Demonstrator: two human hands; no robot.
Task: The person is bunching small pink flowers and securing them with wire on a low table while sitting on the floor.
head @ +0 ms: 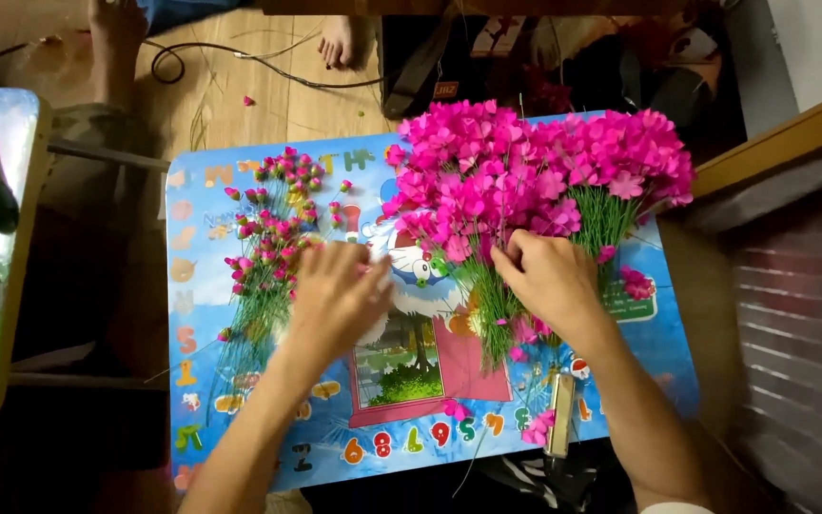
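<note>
The big bunch of pink flowers (535, 171) lies on the counter (192, 286) just beyond my hands, my right hand (549, 281) pinching its green stems (492, 305), my left hand (335, 300) loosely curled on the budded sprigs (268, 238)

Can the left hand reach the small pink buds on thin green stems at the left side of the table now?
Probably yes: the left hand lies right beside the buds, nothing between them.

Magenta-pink flowers (535, 167) on thin green stems (497, 305); beneath them, blue cartoon-printed table (668, 333) with multicoloured numerals along near edge.
</note>
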